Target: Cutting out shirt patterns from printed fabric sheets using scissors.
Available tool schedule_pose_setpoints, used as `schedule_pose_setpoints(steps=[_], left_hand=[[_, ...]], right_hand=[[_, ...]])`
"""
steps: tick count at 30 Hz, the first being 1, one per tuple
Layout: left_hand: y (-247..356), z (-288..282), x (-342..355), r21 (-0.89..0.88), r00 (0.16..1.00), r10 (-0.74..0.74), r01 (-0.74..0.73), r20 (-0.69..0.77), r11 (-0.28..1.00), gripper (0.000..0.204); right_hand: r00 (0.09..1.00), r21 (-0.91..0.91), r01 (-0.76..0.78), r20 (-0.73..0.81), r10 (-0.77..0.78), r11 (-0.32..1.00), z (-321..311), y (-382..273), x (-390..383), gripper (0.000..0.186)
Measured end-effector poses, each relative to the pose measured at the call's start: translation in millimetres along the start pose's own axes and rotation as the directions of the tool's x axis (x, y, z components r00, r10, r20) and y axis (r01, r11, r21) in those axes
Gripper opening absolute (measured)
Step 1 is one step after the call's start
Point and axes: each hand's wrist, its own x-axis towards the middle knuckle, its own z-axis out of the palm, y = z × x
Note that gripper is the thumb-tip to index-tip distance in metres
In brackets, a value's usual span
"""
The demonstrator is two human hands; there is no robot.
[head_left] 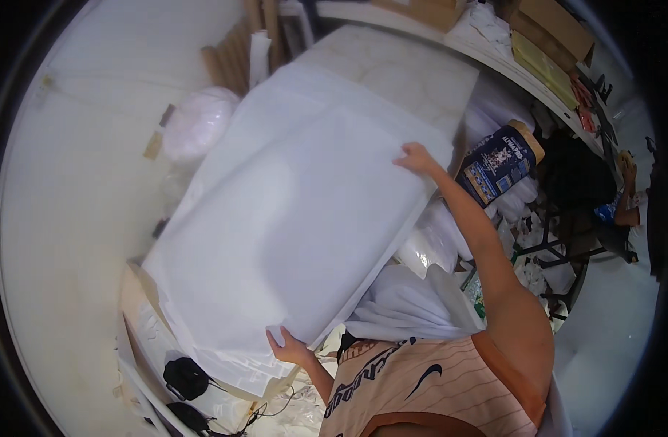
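A large stack of thin white sheets [224, 247] lies across the table in front of me, its layered edges fanning out at the near left end. Whether they are paper, cloth or foam I cannot tell. At the near edge my left hand [290, 349] pinches the border of the top white sheet between thumb and fingers. Farther off, along the right side, my right hand [419, 159] grips the same sheet, arm stretched out. The sheet's surface lies mostly smooth, with a soft bulge in the middle. Fingertips on both hands are partly hidden.
Beyond the stack a pale board [399, 69] shows. Brown cardboard tubes [228, 62] and a plastic-wrapped white roll [200, 124] stand at the left. A dark printed bag [501, 164] and white plastic bundles [428, 244] crowd the right. A black device [186, 377] sits near left; another person's arm [627, 197] appears far right.
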Motion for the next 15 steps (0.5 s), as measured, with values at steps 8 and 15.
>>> schedule_pose_setpoints(steps=[8, 15], left_hand=[[-22.1, -15.6, -34.1, 0.103, 0.986, 0.163, -0.160, -0.025, 0.982, 0.047], [-22.5, 1.4, -51.5, -0.052, 0.999, -0.040, 0.040, -0.001, 0.998, 0.043]], right_hand=[[0.946, 0.555, -0.312, 0.107, 0.305, 0.771, 5.1, -86.3, 122.6, 0.053], [0.984, 0.526, -0.170, 0.041, 0.175, 0.833, 67.4, -113.3, 263.2, 0.049]])
